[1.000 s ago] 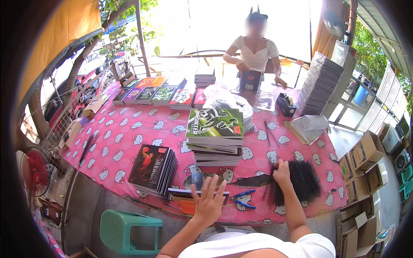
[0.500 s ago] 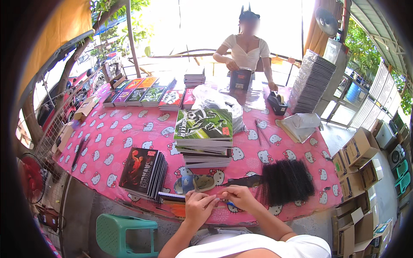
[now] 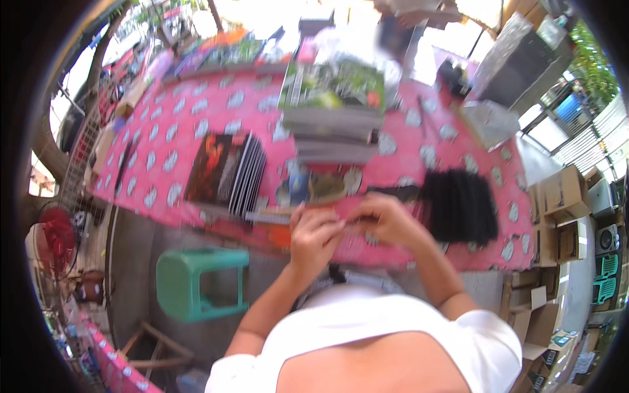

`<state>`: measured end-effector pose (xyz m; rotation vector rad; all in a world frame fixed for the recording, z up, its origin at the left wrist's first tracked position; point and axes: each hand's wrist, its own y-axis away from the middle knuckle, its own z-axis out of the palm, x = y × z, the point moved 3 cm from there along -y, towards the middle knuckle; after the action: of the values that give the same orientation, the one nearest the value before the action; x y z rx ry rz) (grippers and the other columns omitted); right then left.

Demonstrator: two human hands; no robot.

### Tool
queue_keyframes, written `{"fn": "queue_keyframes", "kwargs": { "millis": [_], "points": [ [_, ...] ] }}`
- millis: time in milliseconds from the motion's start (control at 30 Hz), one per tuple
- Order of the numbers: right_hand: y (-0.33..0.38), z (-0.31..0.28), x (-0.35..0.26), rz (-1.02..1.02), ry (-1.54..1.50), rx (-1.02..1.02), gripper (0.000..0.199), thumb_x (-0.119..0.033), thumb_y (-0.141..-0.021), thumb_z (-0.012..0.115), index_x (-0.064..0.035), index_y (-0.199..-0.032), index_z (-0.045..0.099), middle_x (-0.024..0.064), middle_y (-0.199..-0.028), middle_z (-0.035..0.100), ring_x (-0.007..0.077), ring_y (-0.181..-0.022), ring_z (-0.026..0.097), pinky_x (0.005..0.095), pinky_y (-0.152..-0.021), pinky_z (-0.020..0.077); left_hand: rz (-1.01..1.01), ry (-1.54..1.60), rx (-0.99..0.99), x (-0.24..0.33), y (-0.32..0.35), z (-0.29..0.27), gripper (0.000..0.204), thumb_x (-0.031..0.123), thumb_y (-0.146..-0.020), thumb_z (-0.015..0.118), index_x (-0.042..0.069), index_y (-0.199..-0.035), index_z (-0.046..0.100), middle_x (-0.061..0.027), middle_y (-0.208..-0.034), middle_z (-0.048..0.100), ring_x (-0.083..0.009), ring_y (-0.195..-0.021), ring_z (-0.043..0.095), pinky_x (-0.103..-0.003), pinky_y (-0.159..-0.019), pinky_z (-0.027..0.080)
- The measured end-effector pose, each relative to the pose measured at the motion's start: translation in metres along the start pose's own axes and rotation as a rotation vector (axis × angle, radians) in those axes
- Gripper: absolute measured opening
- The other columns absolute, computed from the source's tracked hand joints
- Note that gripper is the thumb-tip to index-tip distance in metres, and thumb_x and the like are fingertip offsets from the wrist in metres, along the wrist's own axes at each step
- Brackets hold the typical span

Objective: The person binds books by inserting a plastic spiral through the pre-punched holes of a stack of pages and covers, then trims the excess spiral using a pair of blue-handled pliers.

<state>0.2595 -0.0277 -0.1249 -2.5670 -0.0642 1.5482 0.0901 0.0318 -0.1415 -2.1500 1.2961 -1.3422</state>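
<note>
Both hands are close together at the table's near edge, blurred by motion. My left hand (image 3: 315, 237) has its fingers bent and pressed together, and my right hand (image 3: 388, 219) pinches just beside it; whatever they hold is too small or smeared to make out. Partly hidden below and left of them lies a thin notebook (image 3: 267, 217) with an orange patch beside it. A pile of black spiral binding coils (image 3: 460, 207) sits right of my right hand. A stack of dark-covered notebooks (image 3: 219, 171) stands to the left. Ahead is a taller stack of green-covered notebooks (image 3: 334, 134).
A small blue-and-tan object (image 3: 325, 187) lies just beyond my hands. The pink patterned tablecloth (image 3: 177, 141) bears more notebooks (image 3: 229, 59) at the back. Across the table stands another person (image 3: 409, 10). A green stool (image 3: 200, 283) is at lower left, cardboard boxes (image 3: 567, 190) at right.
The view has tipped downward, so the table appears higher and the other person is mostly cut off. My hands remain close together, the right one slightly more raised and curled.
</note>
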Motion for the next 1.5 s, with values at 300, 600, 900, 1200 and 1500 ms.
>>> {"fn": "queue_keyframes", "kwargs": {
  "millis": [300,600,900,1200,1500],
  "points": [
    [0.005,0.007,0.001,0.077,-0.046,-0.19,0.014,0.0,-0.074,0.07,0.0006,-0.089,0.068,0.0099,-0.073,0.068,0.0117,-0.067,0.064,0.0261,-0.062,0.0499,0.041,-0.018,0.002,-0.002,0.029,-0.005,0.02,0.005,-0.065,0.079,0.011,-0.083,0.073,-0.0025,-0.086,0.069,-0.0199,-0.087,0.063,-0.039,-0.099,0.037],
    [0.001,0.007,-0.003,-0.057,0.071,-0.158,0.012,-0.001,-0.071,0.069,0.0002,-0.084,0.069,0.0116,-0.075,0.066,0.0249,-0.07,0.065,0.032,-0.063,0.0499,0.031,0.002,-0.012,-0.004,0.028,-0.005,0.021,0.006,-0.065,0.079,0.011,-0.084,0.073,-0.0023,-0.086,0.069,-0.0182,-0.086,0.064,-0.039,-0.098,0.037],
    [0.008,0.005,-0.004,-0.031,0.256,-0.09,0.015,-0.009,-0.079,0.065,-0.0012,-0.091,0.061,0.0119,-0.082,0.063,0.0321,-0.073,0.061,0.0373,-0.064,0.0488,-0.113,-0.018,0.049,-0.007,0.007,-0.002,0.021,0.015,-0.066,0.079,0.013,-0.085,0.071,-0.0007,-0.082,0.068,-0.0179,-0.082,0.062,-0.041,-0.1,0.031],
    [0.007,0.02,-0.01,-0.015,0.356,0.182,0.016,-0.017,-0.083,0.063,-0.0065,-0.093,0.056,0.0103,-0.087,0.056,0.0339,-0.074,0.059,0.0429,-0.061,0.046,-0.122,-0.191,-0.008,-0.02,0.006,-0.008,0.023,0.017,-0.062,0.078,0.015,-0.084,0.071,0.0016,-0.082,0.067,-0.0192,-0.087,0.058,-0.043,-0.101,0.028],
    [0.002,0.019,-0.021,-0.151,0.441,0.323,0.013,-0.013,-0.081,0.064,-0.0047,-0.087,0.056,0.0131,-0.084,0.054,0.0374,-0.072,0.058,0.0457,-0.06,0.0448,-0.118,-0.191,0.023,-0.017,0.002,-0.009,0.024,0.017,-0.062,0.078,0.016,-0.085,0.071,0.0002,-0.083,0.067,-0.0199,-0.086,0.058,-0.043,-0.1,0.028]
  ]
}}
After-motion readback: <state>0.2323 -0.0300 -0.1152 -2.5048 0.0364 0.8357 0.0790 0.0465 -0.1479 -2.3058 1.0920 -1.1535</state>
